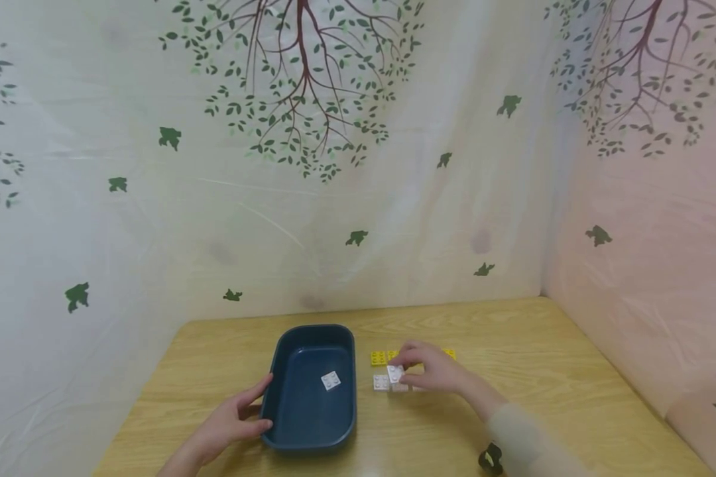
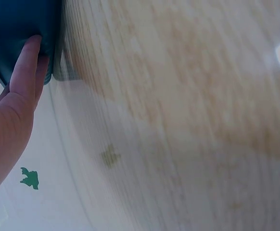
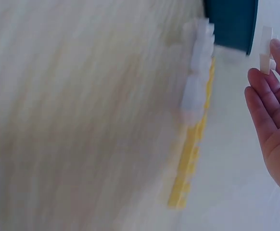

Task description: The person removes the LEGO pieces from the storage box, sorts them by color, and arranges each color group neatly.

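My right hand [image 1: 432, 371] pinches a white toy brick [image 1: 396, 373] between thumb and fingertips, lifted above a row of white bricks [image 1: 380, 383] on the table. In the right wrist view the held brick [image 3: 265, 62] shows edge-on at the fingertips. My left hand [image 1: 229, 421] rests against the left side of a dark blue tray [image 1: 350, 411]. In the left wrist view its extended fingers [image 2: 24, 72] lie along the tray's outer wall. One white brick [image 1: 331, 380] lies inside the tray, toward its right side.
Behind the white row runs a row of yellow bricks [image 1: 378, 358], partly hidden by my right hand. A small black object [image 1: 490, 458] sits by the right sleeve. The wooden table [image 1: 573, 371] meets a leaf-patterned sheet [image 1: 394, 278] at the back.
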### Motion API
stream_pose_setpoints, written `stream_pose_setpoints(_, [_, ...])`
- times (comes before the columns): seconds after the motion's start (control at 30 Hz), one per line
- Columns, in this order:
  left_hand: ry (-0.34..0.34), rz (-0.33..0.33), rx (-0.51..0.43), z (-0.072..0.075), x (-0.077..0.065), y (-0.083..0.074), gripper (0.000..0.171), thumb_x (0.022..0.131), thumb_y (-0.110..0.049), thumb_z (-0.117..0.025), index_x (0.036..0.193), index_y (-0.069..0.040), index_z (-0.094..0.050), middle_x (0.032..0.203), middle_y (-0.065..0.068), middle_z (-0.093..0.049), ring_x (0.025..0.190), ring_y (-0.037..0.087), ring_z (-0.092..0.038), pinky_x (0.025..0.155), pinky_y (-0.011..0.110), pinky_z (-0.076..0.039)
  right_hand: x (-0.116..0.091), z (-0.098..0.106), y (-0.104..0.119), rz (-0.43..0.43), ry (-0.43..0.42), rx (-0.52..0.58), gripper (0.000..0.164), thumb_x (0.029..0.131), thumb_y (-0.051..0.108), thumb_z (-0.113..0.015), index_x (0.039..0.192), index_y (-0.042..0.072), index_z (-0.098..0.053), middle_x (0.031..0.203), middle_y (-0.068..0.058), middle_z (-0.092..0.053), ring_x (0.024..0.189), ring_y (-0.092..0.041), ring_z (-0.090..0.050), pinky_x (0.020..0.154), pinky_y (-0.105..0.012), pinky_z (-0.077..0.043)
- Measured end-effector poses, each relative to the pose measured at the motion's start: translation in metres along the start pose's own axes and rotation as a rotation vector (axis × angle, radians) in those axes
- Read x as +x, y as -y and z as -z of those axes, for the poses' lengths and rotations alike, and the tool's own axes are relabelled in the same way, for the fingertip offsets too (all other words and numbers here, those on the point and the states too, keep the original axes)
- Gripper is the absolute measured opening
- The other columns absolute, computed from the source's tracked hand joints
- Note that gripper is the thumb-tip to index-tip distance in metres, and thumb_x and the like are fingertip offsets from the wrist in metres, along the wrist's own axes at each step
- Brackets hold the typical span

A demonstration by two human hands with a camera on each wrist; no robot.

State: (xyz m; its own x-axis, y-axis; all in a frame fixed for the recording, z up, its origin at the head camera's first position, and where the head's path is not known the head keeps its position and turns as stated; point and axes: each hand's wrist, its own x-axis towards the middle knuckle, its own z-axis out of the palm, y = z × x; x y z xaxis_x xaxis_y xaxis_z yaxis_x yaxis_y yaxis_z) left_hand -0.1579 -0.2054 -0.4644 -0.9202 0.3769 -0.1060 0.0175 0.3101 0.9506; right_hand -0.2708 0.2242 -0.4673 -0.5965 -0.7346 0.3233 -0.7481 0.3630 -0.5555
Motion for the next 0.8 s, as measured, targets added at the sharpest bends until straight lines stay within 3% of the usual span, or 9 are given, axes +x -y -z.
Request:
stream_pose_setpoints(0.37, [-0.002, 0.022, 0.019, -0.002, -0.002, -0.002, 0.081, 0.093, -0.016, -0.07, 0.157, -0.007, -0.021, 0.157, 0.033, -0.014, 0.128, 0.052, -0.044, 0.099, 0.047, -0.049, -0.047, 0.018, -0.02, -0.117, -0.058, -0.013, 0.026, 0.087, 0.014, -0.077, 0.112, 0.008, -0.074, 0.098, 0.008, -0.06, 0.089, -0.009, -0.06, 0.08, -0.03, -0.055])
stream_pose_setpoints(0.53, [-0.007, 0.02, 0.015, -0.003, -0.003, -0.002, 0.081, 0.093, -0.015, -0.07, 0.157, -0.007, -0.021, 0.157, 0.033, -0.015, 0.128, 0.052, -0.045, 0.098, 0.046, -0.049, -0.059, 0.021, -0.028, -0.162, -0.087, -0.017, 0.026, 0.087, 0.018, -0.077, 0.111, 0.008, -0.074, 0.097, 0.006, -0.06, 0.089, -0.01, -0.059, 0.079, -0.03, -0.053])
stream_pose_setpoints(0.8, [-0.013, 0.022, 0.024, -0.004, -0.004, -0.002, 0.081, 0.093, -0.016, -0.07, 0.157, -0.007, -0.022, 0.157, 0.033, -0.016, 0.127, 0.052, -0.046, 0.099, 0.05, -0.048, -0.07, 0.023, -0.037, -0.234, -0.064, 0.022, 0.024, 0.088, 0.015, -0.075, 0.11, 0.007, -0.073, 0.098, 0.003, -0.059, 0.092, -0.014, -0.061, 0.086, -0.034, -0.055])
